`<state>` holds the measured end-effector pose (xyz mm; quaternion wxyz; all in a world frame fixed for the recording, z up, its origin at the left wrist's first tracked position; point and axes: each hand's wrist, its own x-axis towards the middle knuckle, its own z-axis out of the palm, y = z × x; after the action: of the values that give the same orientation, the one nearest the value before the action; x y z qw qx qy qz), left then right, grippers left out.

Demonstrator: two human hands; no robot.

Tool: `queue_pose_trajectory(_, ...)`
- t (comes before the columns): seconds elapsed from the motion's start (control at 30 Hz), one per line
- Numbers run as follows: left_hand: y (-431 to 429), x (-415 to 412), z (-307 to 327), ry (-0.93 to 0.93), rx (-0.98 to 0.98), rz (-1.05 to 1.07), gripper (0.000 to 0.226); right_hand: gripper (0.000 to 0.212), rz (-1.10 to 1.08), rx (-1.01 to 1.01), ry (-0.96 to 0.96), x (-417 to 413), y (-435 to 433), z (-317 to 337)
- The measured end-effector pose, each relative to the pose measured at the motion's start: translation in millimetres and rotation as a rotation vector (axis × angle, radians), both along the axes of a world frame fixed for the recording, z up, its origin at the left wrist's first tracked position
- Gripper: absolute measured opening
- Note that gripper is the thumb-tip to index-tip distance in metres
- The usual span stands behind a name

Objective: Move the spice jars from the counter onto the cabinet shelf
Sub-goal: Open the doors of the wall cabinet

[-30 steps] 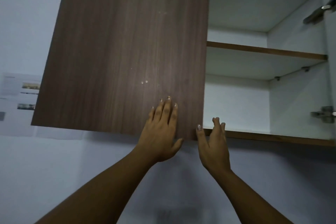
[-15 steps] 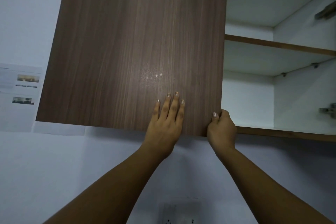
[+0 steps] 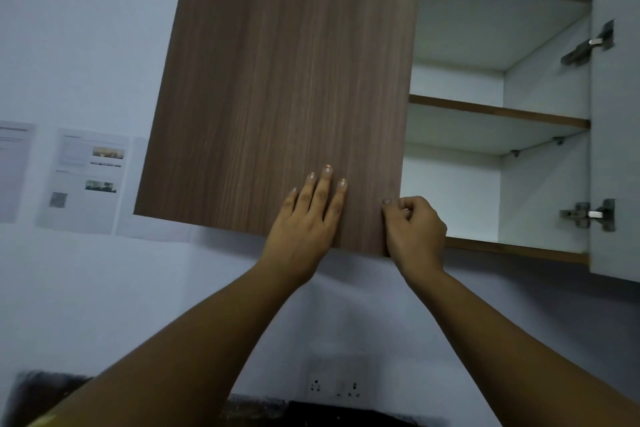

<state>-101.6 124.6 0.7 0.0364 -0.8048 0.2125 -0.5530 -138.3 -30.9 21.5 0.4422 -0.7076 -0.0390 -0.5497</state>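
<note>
Left grip point(image 3: 304, 218) lies flat on the cabinet door point(image 3: 284, 80), fingers straight and close together, near the door's lower right corner. Right grip point(image 3: 417, 229) is curled round the door's right edge just beside it, thumb on the front face, pinching the edge. Cabinet shelf point(image 3: 498, 113) is right of the door, above the right grip and well apart from both. Second door point(image 3: 616, 149) stands open, far right of the door.

Brown wood-grain cabinet door point(image 3: 284, 87) — white shelf point(image 3: 485, 130) inside.
</note>
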Motion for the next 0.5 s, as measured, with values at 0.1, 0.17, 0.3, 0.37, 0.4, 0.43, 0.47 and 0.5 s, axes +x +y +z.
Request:
queue_pose_trajectory(0.1, 2.5, -35.9, -1.2, 0.027, -0.026, -0.018, 0.111, 0.018, 0.075, -0.014, -0.007, -33.5, 12.7, 1.3)
queue_pose_trajectory(0.17, 4.6, -62.3, -2.6, 0.033, -0.032, -0.047, 0.114, 0.022, 0.119, -0.026, -0.018, -56.7, 23.2, 3.3)
queue_pose_trajectory(0.3, 16.1, -112.1, -4.5, 0.047, -0.075, -0.118, 0.111, 0.025, 0.218, -0.08, -0.01, -99.5, 50.8, 4.9)
queue_pose_trajectory(0.37, 26.9, -132.4, -6.2, 0.047, -0.122, -0.166, 0.105, 0.023, 0.259, -0.111, -0.014, -117.4, 66.6, 4.2)
queue_pose_trajectory(0.4, 35.6, -144.4, -7.0, 0.04, -0.141, -0.182, 0.102, 0.021, 0.29, -0.128, -0.022, -126.9, 76.1, 4.0)
queue_pose_trajectory(0.43, 43.4, -153.9, -7.6, 0.034, -0.156, -0.205, 0.1, 0.019, 0.315, -0.147, -0.033, -135.0, 84.7, 3.3)
queue_pose_trajectory(0.47, 50.8, -162.1, -8.6, 0.027, -0.168, -0.221, 0.1, 0.017, 0.338, -0.169, -0.045, -142.3, 92.9, 2.3)
queue_pose_trajectory(0.5, 60.8, -172.5, -9.3, 0.023, -0.177, -0.218, 0.1, 0.016, 0.367, -0.184, -0.052, -151.4, 103.4, 1.5)
